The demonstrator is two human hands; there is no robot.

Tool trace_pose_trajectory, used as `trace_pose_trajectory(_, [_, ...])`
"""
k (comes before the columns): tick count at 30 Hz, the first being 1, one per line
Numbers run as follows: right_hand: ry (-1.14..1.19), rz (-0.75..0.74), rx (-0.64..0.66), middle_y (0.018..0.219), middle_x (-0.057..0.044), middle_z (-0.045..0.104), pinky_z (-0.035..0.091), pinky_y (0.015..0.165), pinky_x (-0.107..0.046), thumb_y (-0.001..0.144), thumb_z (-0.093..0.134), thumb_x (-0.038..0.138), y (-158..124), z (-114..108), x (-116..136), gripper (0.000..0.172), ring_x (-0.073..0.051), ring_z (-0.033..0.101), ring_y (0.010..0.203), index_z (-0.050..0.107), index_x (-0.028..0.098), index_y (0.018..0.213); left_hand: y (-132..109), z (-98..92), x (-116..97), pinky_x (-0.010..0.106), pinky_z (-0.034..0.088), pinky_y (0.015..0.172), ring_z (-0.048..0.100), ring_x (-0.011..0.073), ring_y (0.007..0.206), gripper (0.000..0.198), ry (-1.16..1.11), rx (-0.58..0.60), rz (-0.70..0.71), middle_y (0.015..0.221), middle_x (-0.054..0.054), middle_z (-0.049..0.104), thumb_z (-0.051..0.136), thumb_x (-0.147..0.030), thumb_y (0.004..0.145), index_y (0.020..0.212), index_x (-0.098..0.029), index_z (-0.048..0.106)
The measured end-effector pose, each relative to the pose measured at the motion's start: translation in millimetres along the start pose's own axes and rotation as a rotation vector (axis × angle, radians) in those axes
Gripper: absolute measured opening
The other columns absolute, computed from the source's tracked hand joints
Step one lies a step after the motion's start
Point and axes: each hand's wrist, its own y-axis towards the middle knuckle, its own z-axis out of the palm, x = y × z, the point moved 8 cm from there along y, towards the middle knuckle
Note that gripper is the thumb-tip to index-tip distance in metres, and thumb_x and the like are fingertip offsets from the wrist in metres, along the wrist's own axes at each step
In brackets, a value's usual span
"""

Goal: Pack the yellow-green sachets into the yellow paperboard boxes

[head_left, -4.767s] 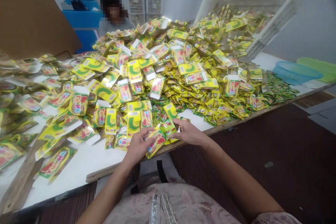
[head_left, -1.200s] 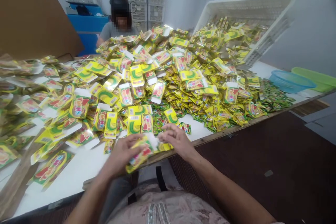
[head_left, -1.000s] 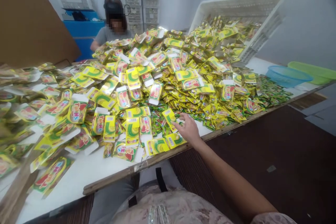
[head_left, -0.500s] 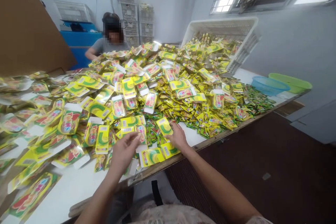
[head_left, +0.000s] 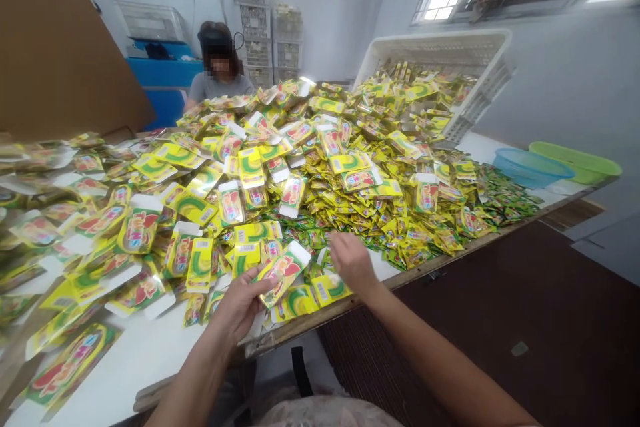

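My left hand [head_left: 245, 300] is closed round the lower end of a small printed carton [head_left: 286, 273], thumb on its front. The carton is tilted, its white end flap pointing up and right. Over the small green sachets [head_left: 305, 237], to the right of that carton, is my right hand [head_left: 353, 260]. Its fingers are curled together, and whatever they may hold is hidden. Below the hands, yellow cartons [head_left: 295, 303] lie flat along the table's front edge.
A large heap of yellow sachets [head_left: 350, 203] and cartons covers the table [head_left: 135, 353]. A tipped white crate [head_left: 480, 107] stands behind it. Blue [head_left: 533, 167] and green basins [head_left: 575, 163] sit at the right. A person [head_left: 220, 73] is across the table.
My left hand now holds a carton with its flap raised. My right hand no longer shows the yellow carton it held and is curled over the sachets. The view has shifted slightly.
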Motion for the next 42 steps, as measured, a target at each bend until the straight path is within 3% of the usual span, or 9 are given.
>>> trace_pose_trajectory(5, [-0.262,0.213,0.159,0.084,-0.013,0.063,0.04,0.069,-0.032,0.083,0.042,0.008,7.0,32.5,-80.4,0.027,-0.024,0.054,0.081,0.065,0.011,0.096,-4.6,-4.0,4.9,0.017,0.034,0.033,0.055,0.0089,0.043,0.052,0.099,-0.064,0.036,0.073,0.003,0.07,0.084,-0.023,0.05,0.094,-0.015,0.059])
trace_pose_trajectory(10, [-0.235,0.111,0.11,0.109,-0.013,0.06,0.038,0.076,-0.033,0.082,0.048,0.015,8.6,38.7,-74.6,0.024,-0.024,0.051,0.094,0.064,0.014,0.1,-4.2,-5.4,4.5,0.016,0.032,0.033,0.053,0.0081,0.043,0.05,0.136,-0.092,0.09,0.066,-0.001,0.067,0.085,-0.028,0.046,0.085,-0.016,0.057])
trace_pose_trajectory(15, [-0.24,0.216,0.105,0.102,-0.015,0.063,0.039,0.075,-0.034,0.08,0.043,0.007,9.4,33.8,-83.3,0.023,-0.025,0.054,0.09,0.064,0.012,0.087,-5.1,-3.3,6.2,0.016,0.036,0.036,0.058,0.0093,0.048,0.057,0.084,-0.05,0.059,0.077,0.001,0.071,0.086,-0.026,0.046,0.095,-0.018,0.059])
trace_pose_trajectory(18, [-0.052,0.292,0.037,0.096,-0.012,0.064,0.041,0.076,-0.034,0.081,0.043,0.013,2.2,20.3,-92.1,0.019,-0.023,0.056,0.089,0.06,0.015,0.09,-5.6,-5.9,5.1,0.02,0.048,0.05,0.064,0.0129,0.058,0.05,0.044,-0.041,0.065,0.077,0.004,0.072,0.086,-0.028,0.048,0.09,-0.015,0.063])
trace_pose_trajectory(21, [0.444,0.539,-0.024,0.083,-0.007,0.064,0.045,0.067,-0.032,0.082,0.045,0.028,-16.9,16.0,-105.0,0.015,-0.021,0.061,0.078,0.053,0.019,0.09,-2.7,-11.3,2.2,0.026,0.052,0.062,0.067,0.0169,0.066,0.045,0.073,-0.074,0.138,0.081,0.006,0.072,0.085,-0.03,0.048,0.084,-0.014,0.066])
trace_pose_trajectory(24, [0.899,0.753,0.013,0.069,-0.002,0.059,0.046,0.056,-0.028,0.076,0.052,0.042,-34.5,25.8,-92.1,0.023,-0.019,0.061,0.065,0.049,0.02,0.084,2.6,-12.5,2.6,0.028,0.052,0.068,0.067,0.0189,0.072,0.044,0.199,-0.104,0.215,0.087,0.007,0.073,0.083,-0.035,0.051,0.087,-0.014,0.069])
trace_pose_trajectory(27, [1.083,0.739,0.049,0.068,0.0,0.058,0.045,0.056,-0.025,0.075,0.055,0.043,-35.4,22.3,-56.5,0.026,-0.015,0.058,0.063,0.051,0.019,0.086,6.3,-8.6,5.7,0.03,0.051,0.074,0.066,0.021,0.079,0.043,0.34,-0.089,0.251,0.091,0.007,0.073,0.08,-0.039,0.056,0.091,-0.015,0.071])
trace_pose_trajectory(36, [0.85,0.304,0.403,0.072,0.0,0.058,0.039,0.064,-0.024,0.082,0.046,0.026,-12.0,7.3,5.4,0.017,-0.013,0.051,0.068,0.061,0.017,0.086,-4.4,-13.3,6.7,0.028,0.048,0.076,0.065,0.0191,0.079,0.039,0.403,-0.064,0.259,0.09,0.005,0.072,0.078,-0.039,0.059,0.091,-0.016,0.071])
trace_pose_trajectory(42, [0.885,0.312,0.532,0.075,-0.001,0.061,0.041,0.063,-0.023,0.081,0.051,0.03,-22.2,16.1,6.5,0.023,-0.013,0.054,0.068,0.065,0.016,0.094,-11.6,-0.3,27.7,0.025,0.049,0.063,0.064,0.0155,0.063,0.039,0.259,0.055,0.023,0.07,0.003,0.071,0.083,-0.034,0.052,0.082,-0.014,0.068])
